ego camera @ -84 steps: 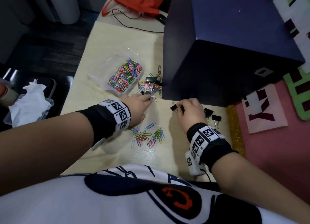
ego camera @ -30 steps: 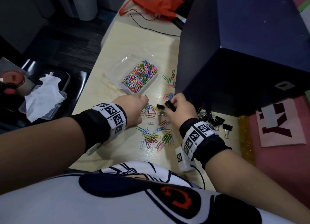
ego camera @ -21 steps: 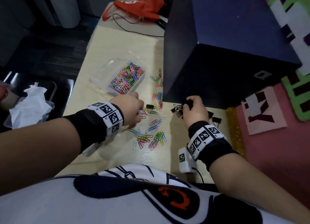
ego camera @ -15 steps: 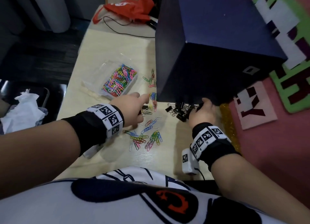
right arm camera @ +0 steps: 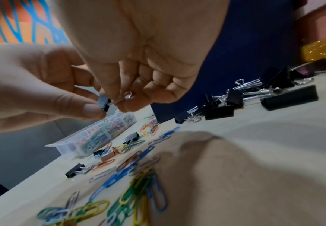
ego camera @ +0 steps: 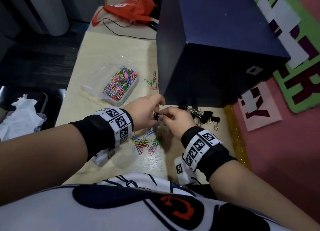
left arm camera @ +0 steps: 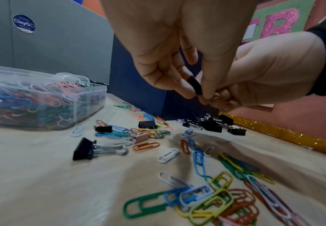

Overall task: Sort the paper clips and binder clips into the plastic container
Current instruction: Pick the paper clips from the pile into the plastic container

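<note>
Above the pale wooden table (ego camera: 107, 57), the left hand (ego camera: 143, 111) pinches a small black binder clip (right arm camera: 103, 102) while the right hand (ego camera: 178, 118) pinches its thin silver wire handle (right arm camera: 122, 97).

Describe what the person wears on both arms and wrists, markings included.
Both forearms are bare down to a black wrist sleeve. Over each sleeve sits a white band printed with square black-and-white coded markers; the right wrist's band matches it. A small white box with the same kind of marker hangs under the right wrist, a thin dark cable leaving it. Both hands are ungloved.
</note>
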The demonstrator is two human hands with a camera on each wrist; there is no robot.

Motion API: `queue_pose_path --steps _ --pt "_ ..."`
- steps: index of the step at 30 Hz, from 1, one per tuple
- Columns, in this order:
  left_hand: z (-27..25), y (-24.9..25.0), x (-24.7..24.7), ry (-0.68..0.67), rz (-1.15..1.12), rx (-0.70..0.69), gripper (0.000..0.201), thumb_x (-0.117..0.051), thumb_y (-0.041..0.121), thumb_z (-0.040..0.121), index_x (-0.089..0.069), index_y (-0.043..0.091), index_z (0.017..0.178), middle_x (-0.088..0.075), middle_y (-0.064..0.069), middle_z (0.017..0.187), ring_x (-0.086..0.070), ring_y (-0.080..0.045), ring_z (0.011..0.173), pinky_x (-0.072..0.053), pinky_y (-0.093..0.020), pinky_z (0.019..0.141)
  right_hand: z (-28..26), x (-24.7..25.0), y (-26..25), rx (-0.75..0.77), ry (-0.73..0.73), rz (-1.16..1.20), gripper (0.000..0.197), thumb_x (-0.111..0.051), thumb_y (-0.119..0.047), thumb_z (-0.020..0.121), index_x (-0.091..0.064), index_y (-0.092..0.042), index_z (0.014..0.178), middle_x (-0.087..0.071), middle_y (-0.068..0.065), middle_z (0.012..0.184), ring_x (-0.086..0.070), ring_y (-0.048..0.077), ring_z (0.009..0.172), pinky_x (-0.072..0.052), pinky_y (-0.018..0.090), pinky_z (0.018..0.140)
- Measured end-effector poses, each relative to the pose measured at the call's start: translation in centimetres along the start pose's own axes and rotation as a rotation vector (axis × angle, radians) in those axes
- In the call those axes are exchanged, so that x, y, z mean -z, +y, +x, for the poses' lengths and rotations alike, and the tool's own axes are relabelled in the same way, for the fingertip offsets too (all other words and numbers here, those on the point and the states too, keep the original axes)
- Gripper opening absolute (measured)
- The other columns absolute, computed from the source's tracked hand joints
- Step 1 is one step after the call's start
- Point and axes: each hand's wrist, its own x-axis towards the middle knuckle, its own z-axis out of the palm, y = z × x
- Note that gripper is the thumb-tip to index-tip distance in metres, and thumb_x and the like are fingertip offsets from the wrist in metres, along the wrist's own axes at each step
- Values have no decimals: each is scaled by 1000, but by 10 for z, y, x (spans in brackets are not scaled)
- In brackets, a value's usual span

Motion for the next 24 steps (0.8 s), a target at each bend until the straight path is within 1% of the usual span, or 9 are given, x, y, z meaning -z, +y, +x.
queue_pose_path --steps 2,4,8,10,12,14,18,21,24 --pt "0 -1 1 7 -11 1 53 -74 17 75 -44 23 119 -45 14 90 -59 -12 78 -50 -29 75 2 1 0 3 1 -41 10 -63 -27 88 -65 -35 81 -64 -11 79 -58 11 76 -52 31 79" --pt "1 -6 0 4 31 30 54 -74 25 77 -43 25 122 -47 10 101 -59 -11 80 -50 -29 76 4 5 2 -10 41 -93 9 -61 -27 89 -64 -32 82 -64 -9 82 -59 13 80 -50 28 78" --pt "-1 -30 3 -35 269 199 31 -60 25 88 -53 24 118 -53 0 114 -59 -20 97 -51 -37 84 12 23 14 -196 312 -158 22 -51 -31 94 -63 -24 110 -64 0 111 -59 21 101 -48 31 87" --pt "-5 -42 5 -40 351 245 27 -53 19 91 -57 23 118 -53 -3 116 -57 -23 102 -51 -36 83 14 29 18 -312 410 -213 33 -51 -34 93 -56 -26 124 -51 2 131 -50 25 117 -43 42 99" --pt "-7 -48 5 -46 419 247 31 -50 16 92 -56 23 122 -51 -4 119 -55 -25 106 -48 -35 82 13 28 18 -301 417 -313 39 -55 -32 91 -51 -27 129 -41 0 139 -40 24 125 -37 43 104" --pt "-8 -49 4 -58 478 244 35 -48 15 93 -54 25 126 -50 -4 122 -52 -25 109 -47 -36 82 13 23 15 -178 363 -393 33 -56 -29 89 -56 -28 123 -42 0 135 -39 24 125 -36 40 103" --pt "-10 -53 1 -91 506 255 38 -48 14 93 -54 26 127 -51 -4 120 -54 -25 105 -49 -36 80 17 7 2 54 32 -453 25 -47 -21 94 -61 -24 115 -50 1 125 -44 23 119 -39 40 103" --pt "-12 -56 0 -139 503 274 35 -48 13 92 -58 25 123 -53 -2 115 -58 -24 101 -51 -35 75 22 -6 -11 201 -152 -559 41 -41 -11 93 -52 -24 131 -45 -1 138 -38 22 125 -34 38 108" --pt "-15 -59 -2 -161 484 285 33 -47 11 92 -60 23 120 -53 -3 115 -59 -23 100 -47 -31 74 28 -15 -22 250 -342 -680 71 -41 6 83 -32 -28 145 -22 -8 156 -26 25 138 -27 40 113"
